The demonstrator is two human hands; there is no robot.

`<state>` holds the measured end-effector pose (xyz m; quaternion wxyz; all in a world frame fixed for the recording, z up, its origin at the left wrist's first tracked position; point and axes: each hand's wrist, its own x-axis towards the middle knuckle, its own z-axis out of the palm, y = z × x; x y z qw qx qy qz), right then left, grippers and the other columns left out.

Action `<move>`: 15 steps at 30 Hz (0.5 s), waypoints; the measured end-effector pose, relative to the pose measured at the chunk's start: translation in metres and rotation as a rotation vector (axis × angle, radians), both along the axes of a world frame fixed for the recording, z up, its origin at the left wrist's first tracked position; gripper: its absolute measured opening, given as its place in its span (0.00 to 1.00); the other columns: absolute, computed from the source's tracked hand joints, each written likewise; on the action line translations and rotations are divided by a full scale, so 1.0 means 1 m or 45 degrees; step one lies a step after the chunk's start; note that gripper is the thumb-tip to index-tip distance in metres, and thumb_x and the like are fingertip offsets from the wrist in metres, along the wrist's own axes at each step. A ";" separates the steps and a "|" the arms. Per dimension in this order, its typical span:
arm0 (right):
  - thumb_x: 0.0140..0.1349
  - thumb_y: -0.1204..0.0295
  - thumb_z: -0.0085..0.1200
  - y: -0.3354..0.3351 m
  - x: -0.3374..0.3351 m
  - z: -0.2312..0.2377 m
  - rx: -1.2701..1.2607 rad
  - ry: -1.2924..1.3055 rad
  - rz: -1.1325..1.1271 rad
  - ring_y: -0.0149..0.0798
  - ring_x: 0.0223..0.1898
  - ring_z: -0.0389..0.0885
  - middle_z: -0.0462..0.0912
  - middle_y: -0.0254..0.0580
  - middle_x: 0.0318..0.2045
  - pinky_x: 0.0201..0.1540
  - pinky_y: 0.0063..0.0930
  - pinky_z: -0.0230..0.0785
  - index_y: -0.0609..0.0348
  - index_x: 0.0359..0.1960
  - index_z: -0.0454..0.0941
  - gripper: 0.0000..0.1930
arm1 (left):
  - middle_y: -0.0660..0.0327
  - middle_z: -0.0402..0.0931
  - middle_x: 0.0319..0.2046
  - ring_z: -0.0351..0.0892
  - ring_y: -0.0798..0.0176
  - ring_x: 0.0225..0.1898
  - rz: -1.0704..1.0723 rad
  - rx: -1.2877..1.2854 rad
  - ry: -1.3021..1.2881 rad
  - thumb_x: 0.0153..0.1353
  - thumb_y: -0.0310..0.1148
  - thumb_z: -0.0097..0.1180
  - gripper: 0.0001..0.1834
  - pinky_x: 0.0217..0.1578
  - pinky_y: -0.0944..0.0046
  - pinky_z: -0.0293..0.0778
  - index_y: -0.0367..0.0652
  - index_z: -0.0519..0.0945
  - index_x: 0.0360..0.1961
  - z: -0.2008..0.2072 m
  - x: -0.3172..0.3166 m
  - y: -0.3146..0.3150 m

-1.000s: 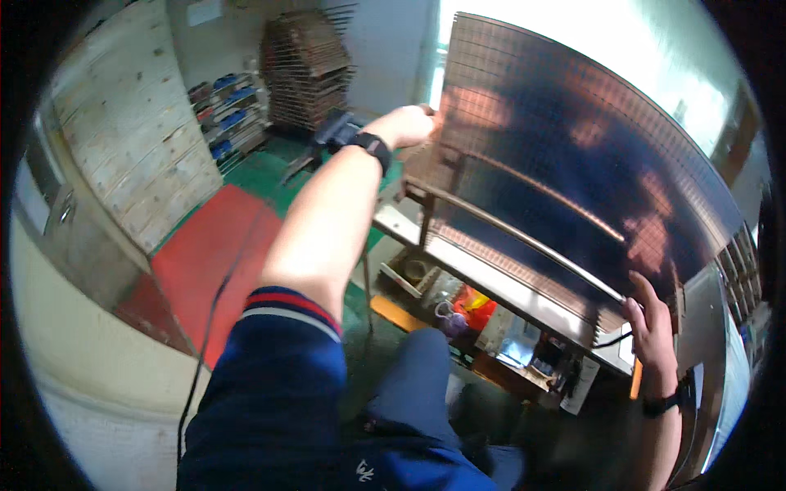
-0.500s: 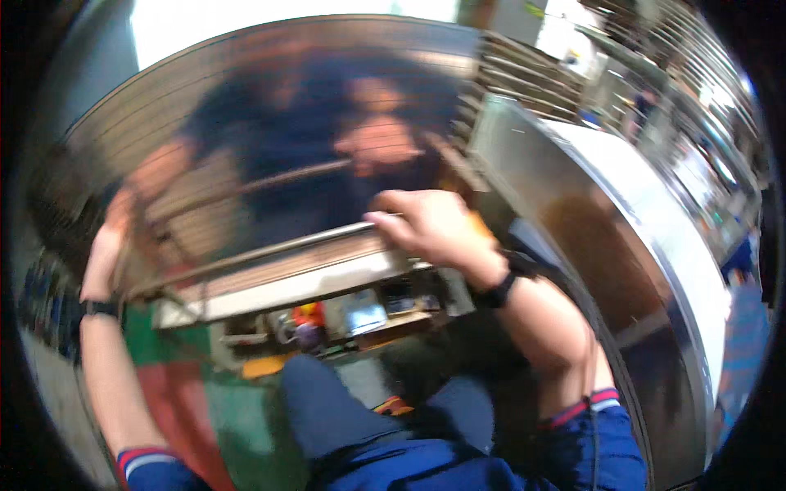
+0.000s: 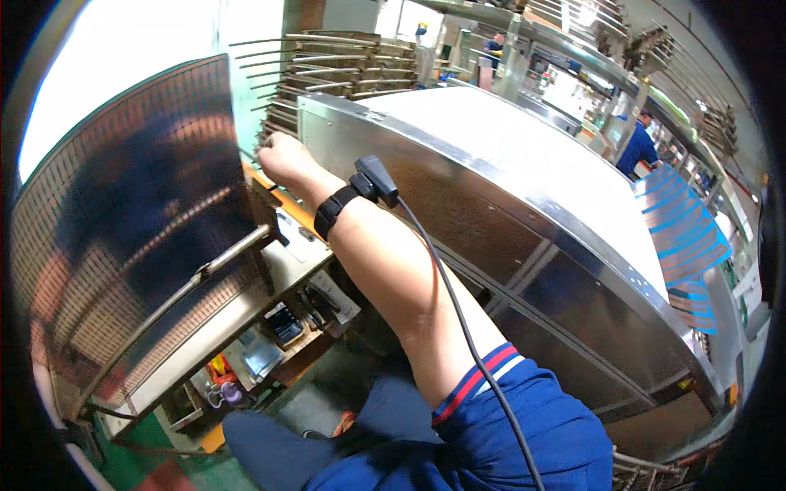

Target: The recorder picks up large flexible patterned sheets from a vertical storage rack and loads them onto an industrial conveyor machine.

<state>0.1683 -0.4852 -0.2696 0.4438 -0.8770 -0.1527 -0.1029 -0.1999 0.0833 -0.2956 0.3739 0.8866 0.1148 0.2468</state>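
A large shiny copper-coloured panel [image 3: 139, 188], marked with a fine grid, stands upright at the left and mirrors a dark shape. A metal rail [image 3: 196, 282] crosses in front of its lower part. Beyond the panel's right edge, my right hand [image 3: 286, 159] is closed, its fingers curled beside a stack of metal-rod racks. What lies in those fingers, if anything, is hidden. At the far left rim only a sliver of my left hand [image 3: 41, 376] shows, by the panel's lower left side. Its fingers are hidden.
A big metal-sided table [image 3: 467, 196] with a bright white top fills the right. Metal-rod racks [image 3: 344, 65] are stacked behind it. Under the pale bench [image 3: 286, 266] a shelf holds a purple mug [image 3: 232, 395] and small boxes. A co-worker [image 3: 639, 147] stands far right, near striped copper sheets [image 3: 679, 221].
My right hand has left the rail in front of the panel and reached out beyond the panel's right edge. The view has swung right, putting the panel and my left hand at the left rim.
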 end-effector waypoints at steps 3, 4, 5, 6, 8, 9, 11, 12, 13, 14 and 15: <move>0.63 0.64 0.52 0.037 -0.022 -0.011 -0.210 -0.065 0.039 0.57 0.54 0.83 0.84 0.64 0.49 0.58 0.44 0.72 0.65 0.51 0.82 0.20 | 0.54 0.59 0.75 0.57 0.55 0.75 0.009 -0.012 -0.049 0.75 0.45 0.44 0.33 0.75 0.57 0.50 0.37 0.62 0.74 -0.020 -0.031 0.042; 0.64 0.63 0.52 0.037 -0.020 -0.013 -0.190 -0.057 0.083 0.56 0.55 0.83 0.84 0.63 0.49 0.57 0.44 0.73 0.65 0.51 0.82 0.20 | 0.55 0.59 0.75 0.56 0.56 0.75 -0.005 0.019 -0.066 0.76 0.44 0.43 0.32 0.75 0.58 0.49 0.37 0.62 0.74 -0.022 -0.039 0.050; 0.65 0.62 0.52 0.035 -0.016 -0.013 -0.168 -0.047 0.135 0.56 0.55 0.83 0.85 0.62 0.50 0.57 0.44 0.73 0.64 0.52 0.82 0.21 | 0.56 0.58 0.75 0.56 0.57 0.76 -0.022 0.059 -0.081 0.78 0.43 0.41 0.31 0.75 0.58 0.49 0.37 0.61 0.75 -0.024 -0.044 0.059; 0.66 0.61 0.52 0.028 -0.016 -0.016 -0.142 -0.038 0.132 0.54 0.54 0.83 0.85 0.61 0.49 0.56 0.43 0.74 0.65 0.53 0.82 0.21 | 0.56 0.58 0.76 0.56 0.58 0.76 -0.066 0.063 -0.082 0.79 0.43 0.39 0.30 0.76 0.58 0.48 0.37 0.61 0.75 -0.028 -0.034 0.058; 0.67 0.63 0.52 -0.002 0.019 -0.035 -0.119 -0.140 0.037 0.43 0.44 0.84 0.87 0.54 0.42 0.49 0.39 0.75 0.67 0.51 0.82 0.19 | 0.57 0.61 0.74 0.59 0.58 0.74 -0.150 -0.442 -0.213 0.79 0.43 0.40 0.29 0.73 0.58 0.56 0.39 0.63 0.74 -0.031 0.017 0.019; 0.69 0.52 0.53 0.010 0.016 -0.033 -0.099 0.007 0.182 0.57 0.64 0.75 0.78 0.66 0.59 0.64 0.46 0.67 0.66 0.59 0.76 0.29 | 0.56 0.63 0.73 0.61 0.58 0.73 -0.105 -0.439 -0.254 0.79 0.42 0.40 0.29 0.72 0.59 0.57 0.38 0.64 0.74 -0.031 -0.009 0.046; 0.69 0.58 0.54 0.015 0.000 -0.026 -0.120 -0.006 0.211 0.54 0.60 0.79 0.81 0.63 0.56 0.62 0.43 0.69 0.67 0.61 0.75 0.26 | 0.56 0.67 0.70 0.67 0.59 0.69 0.067 -0.472 -0.135 0.78 0.45 0.45 0.30 0.69 0.63 0.63 0.36 0.65 0.72 -0.018 -0.004 0.001; 0.70 0.61 0.54 0.023 0.006 -0.032 0.027 -0.005 0.290 0.51 0.58 0.80 0.82 0.62 0.54 0.61 0.41 0.70 0.67 0.61 0.75 0.24 | 0.57 0.68 0.69 0.69 0.61 0.66 0.035 -0.155 -0.156 0.78 0.46 0.45 0.30 0.66 0.65 0.66 0.38 0.67 0.72 -0.023 -0.031 0.047; 0.70 0.63 0.53 0.010 0.031 -0.045 0.103 -0.028 0.329 0.50 0.58 0.80 0.82 0.61 0.54 0.61 0.40 0.70 0.69 0.60 0.75 0.24 | 0.59 0.66 0.71 0.64 0.61 0.70 -0.274 -0.637 -0.283 0.78 0.39 0.45 0.28 0.71 0.62 0.58 0.36 0.64 0.73 -0.027 -0.012 0.050; 0.70 0.63 0.54 0.001 0.039 -0.051 0.159 -0.042 0.350 0.47 0.57 0.81 0.83 0.58 0.54 0.60 0.38 0.71 0.70 0.60 0.75 0.24 | 0.58 0.66 0.71 0.65 0.61 0.70 -0.213 -0.681 -0.255 0.78 0.40 0.45 0.28 0.71 0.62 0.58 0.36 0.64 0.73 -0.027 0.004 0.035; 0.71 0.63 0.54 0.003 0.024 -0.045 0.246 0.035 0.385 0.43 0.55 0.81 0.84 0.55 0.53 0.59 0.36 0.71 0.70 0.60 0.75 0.24 | 0.58 0.66 0.71 0.65 0.61 0.70 -0.122 -0.675 -0.227 0.78 0.41 0.45 0.28 0.71 0.62 0.59 0.37 0.64 0.73 -0.022 0.000 0.022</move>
